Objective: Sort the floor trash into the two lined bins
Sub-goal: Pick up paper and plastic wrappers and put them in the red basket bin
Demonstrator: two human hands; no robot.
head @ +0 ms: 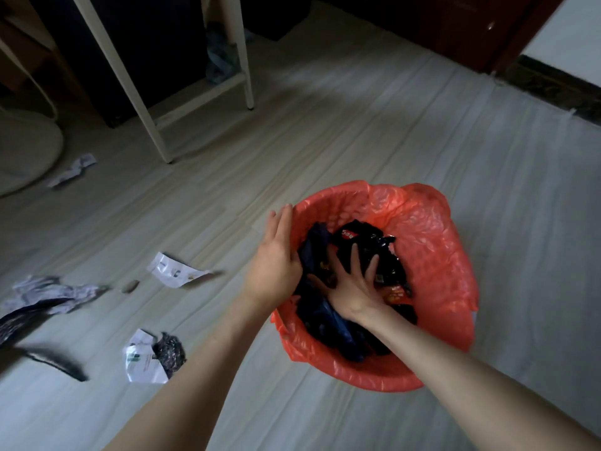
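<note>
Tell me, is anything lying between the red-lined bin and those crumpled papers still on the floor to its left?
Nothing visible does. The white wrapper lies on bare floor left of the red-lined bin, with open floor between them. The left hand is at the bin's rim; the right hand presses on the dark trash inside.

Floor (pixel 374 131): pale grey wood-grain planks are laid across the whole view.
Frame (pixel 149 102): cream-white legs and a low crossbar are set on the floor at the upper left.
Round base (pixel 22 151): a pale, curved base is seen at the left edge.
Dark furniture (pixel 455 30): reddish-brown panels are placed along the top right.
Wall (pixel 566 34): a white surface is bordered by a dark skirting (pixel 553 83).
Light: soft, dim daylight is cast across the planks.
</note>
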